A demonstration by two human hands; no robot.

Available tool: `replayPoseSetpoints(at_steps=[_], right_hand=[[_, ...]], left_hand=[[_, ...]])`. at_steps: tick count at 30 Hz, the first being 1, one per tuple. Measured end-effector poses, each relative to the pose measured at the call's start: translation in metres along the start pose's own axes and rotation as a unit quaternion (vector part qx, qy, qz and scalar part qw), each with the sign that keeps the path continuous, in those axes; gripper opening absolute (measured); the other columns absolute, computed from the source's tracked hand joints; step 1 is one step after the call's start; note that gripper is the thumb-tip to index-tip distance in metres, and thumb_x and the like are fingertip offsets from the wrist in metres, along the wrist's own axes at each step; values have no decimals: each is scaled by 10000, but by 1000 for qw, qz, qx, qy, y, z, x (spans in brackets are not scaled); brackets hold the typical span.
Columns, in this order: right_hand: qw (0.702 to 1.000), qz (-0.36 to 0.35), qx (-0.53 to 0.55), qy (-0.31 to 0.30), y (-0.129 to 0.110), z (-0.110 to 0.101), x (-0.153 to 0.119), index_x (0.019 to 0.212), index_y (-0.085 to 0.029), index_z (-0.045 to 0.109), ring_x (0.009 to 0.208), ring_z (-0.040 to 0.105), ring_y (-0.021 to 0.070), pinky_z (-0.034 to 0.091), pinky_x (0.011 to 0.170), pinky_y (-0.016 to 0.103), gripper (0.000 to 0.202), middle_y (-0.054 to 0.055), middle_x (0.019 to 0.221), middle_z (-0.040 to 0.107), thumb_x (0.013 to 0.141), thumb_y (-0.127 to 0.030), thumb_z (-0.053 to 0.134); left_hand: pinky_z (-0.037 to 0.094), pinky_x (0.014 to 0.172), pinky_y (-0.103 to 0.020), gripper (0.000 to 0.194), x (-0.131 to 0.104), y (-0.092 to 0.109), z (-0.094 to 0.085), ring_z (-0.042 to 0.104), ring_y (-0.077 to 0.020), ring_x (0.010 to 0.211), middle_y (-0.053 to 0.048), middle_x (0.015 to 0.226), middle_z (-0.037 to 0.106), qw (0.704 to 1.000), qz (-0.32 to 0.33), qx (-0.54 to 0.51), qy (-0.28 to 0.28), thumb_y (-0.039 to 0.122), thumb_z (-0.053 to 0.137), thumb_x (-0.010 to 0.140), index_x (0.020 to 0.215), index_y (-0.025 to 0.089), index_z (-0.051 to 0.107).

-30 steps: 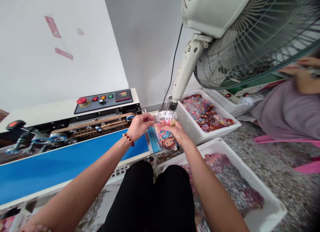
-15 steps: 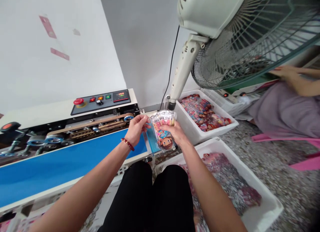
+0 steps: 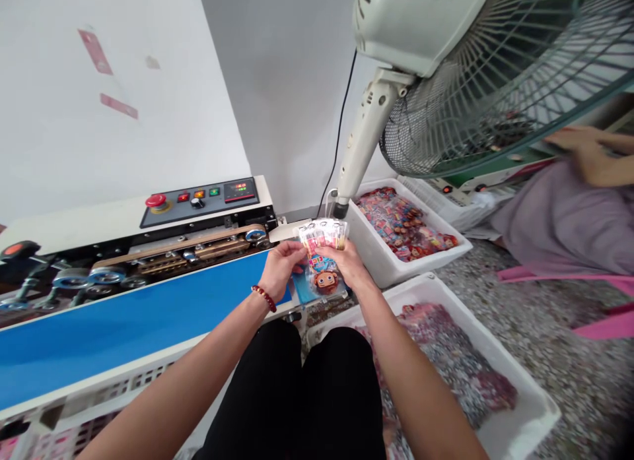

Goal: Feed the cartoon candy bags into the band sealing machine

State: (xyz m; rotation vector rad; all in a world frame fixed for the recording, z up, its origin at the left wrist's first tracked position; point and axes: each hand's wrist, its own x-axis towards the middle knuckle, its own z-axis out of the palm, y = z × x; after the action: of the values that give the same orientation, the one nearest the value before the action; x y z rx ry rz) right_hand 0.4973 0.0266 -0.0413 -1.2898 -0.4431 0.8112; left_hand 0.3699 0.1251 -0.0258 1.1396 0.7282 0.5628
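Observation:
A fanned stack of clear plastic packets [image 3: 325, 279] with colourful cards and a brown cartoon face is held over the right end of the blue conveyor belt [image 3: 198, 298]. My right hand [image 3: 349, 262] grips the packets from the right, its thumb across their front. My left hand [image 3: 283, 267], with a red bead bracelet at the wrist, pinches the left edge of the packets. The sealing machine [image 3: 198, 206], with lit buttons and a red knob, stands behind the belt.
A white bin [image 3: 406, 265] of packets is at the right, and another bin [image 3: 532, 407] lies nearer. A large fan [image 3: 475, 103] hangs over the upper right. Behind it a person's arm [image 3: 594, 156] shows.
My left hand has moved right, from beside the packets onto their left edge. My right hand keeps its hold. The person's arm at the right has shifted slightly.

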Motion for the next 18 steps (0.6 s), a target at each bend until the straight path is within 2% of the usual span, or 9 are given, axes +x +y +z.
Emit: replayPoseSetpoints(at_steps=[3, 7, 14, 18], right_hand=[[1000, 7, 7, -8, -1, 0, -1, 910, -168, 771, 730, 726, 239, 572, 731, 343, 441, 49, 842, 786, 538, -382, 869], [1000, 12, 10, -12, -2, 1, -1, 942, -172, 767, 764, 735, 243, 574, 767, 349, 470, 49, 866, 788, 541, -391, 879], [1000, 10, 0, -26, -2, 0, 0, 937, -164, 760, 821, 735, 248, 566, 796, 345, 487, 59, 866, 784, 537, -411, 892], [999, 4, -5, -33, -2, -1, 1, 916, -164, 753, 832, 731, 246, 559, 817, 347, 467, 56, 862, 781, 542, -405, 894]], left_hand=[[388, 512, -202, 330, -1, 0, -3, 578, -113, 598, -23, 642, 646, 999, -16, 35, -22, 367, 874, 549, 727, 157, 691], [406, 512, -199, 319, -1, 1, -3, 531, -86, 578, -2, 660, 621, 1000, -24, -11, -9, 355, 864, 543, 709, 156, 677], [456, 532, -200, 393, -3, 2, -1, 563, -91, 578, 27, 660, 600, 999, -39, -14, 5, 389, 868, 556, 747, 178, 597], [471, 527, -210, 439, -3, 4, -3, 591, -105, 607, 13, 716, 636, 999, -40, -13, 4, 438, 864, 550, 750, 189, 562]])
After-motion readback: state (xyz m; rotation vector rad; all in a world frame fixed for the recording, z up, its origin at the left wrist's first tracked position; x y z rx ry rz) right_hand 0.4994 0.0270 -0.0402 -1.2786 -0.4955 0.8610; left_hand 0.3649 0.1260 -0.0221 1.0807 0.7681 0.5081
